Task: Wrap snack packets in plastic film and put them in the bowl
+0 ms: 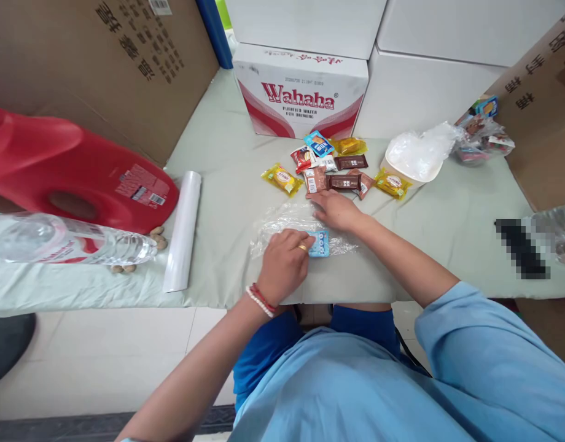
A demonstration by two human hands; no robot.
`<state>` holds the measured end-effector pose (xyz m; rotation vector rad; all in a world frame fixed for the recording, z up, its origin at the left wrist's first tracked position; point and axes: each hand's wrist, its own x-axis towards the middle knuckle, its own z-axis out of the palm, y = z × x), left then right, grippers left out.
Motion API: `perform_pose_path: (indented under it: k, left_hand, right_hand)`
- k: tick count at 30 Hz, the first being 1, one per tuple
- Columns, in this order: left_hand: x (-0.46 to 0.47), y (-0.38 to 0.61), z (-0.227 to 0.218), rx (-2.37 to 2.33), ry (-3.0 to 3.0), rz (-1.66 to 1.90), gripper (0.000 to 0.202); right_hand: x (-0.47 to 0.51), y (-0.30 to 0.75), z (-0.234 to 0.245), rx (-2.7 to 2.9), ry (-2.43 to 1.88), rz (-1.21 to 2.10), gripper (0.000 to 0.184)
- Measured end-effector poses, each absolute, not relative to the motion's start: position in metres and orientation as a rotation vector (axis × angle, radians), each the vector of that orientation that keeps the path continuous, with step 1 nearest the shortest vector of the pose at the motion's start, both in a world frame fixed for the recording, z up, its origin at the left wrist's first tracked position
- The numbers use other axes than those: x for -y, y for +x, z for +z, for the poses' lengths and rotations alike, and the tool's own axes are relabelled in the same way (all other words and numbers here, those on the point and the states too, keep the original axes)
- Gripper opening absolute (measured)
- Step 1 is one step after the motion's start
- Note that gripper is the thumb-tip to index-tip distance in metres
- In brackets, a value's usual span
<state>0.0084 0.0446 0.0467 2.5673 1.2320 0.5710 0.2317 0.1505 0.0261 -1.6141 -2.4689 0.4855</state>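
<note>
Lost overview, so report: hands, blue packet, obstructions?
Left hand on blue packet, partly covering it. Right hand at near edge of snack pile. Clear plastic around packet.

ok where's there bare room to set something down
Bare tablecloth lies between the white roll and the clear plastic, and between the right forearm and the blurred black item. Crowded: the snack packets before the Wahaha carton.

A hand could slide over the bare tablecloth [227,184] between the white roll [182,233] and the plastic bag [276,227], or across the stretch beyond the right forearm [402,252]. Ahead, heaped snacks [327,163] and a carton [301,101] bar the way, the bowl [420,179] beside the heap; leftward, the roll, red jug [80,166] and bottle [80,240] block a low pass.
</note>
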Motion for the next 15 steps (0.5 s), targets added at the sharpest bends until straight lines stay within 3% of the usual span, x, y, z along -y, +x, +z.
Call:
perform_pose_path:
  k: [2, 7, 15]
  left_hand:
    - [-0.047, 0.025, 0.029, -1.281, 2.526, 0.374, 0.040]
    - [-0.055, 0.034, 0.018, -1.346, 2.555, 0.198, 0.041]
    - [-0.051, 0.041, 0.022, -1.494, 2.583, 0.207, 0.034]
  right_hand:
    - [-0.160, 0.222, 0.020, 2.450, -1.756, 0.488, 0.046]
    - [-0.169, 0.222, 0.028, 2.446, -1.729, 0.593, 0.012]
    - [-0.101, 0.220, 0.064, 2.612, -1.377, 0.516, 0.020]
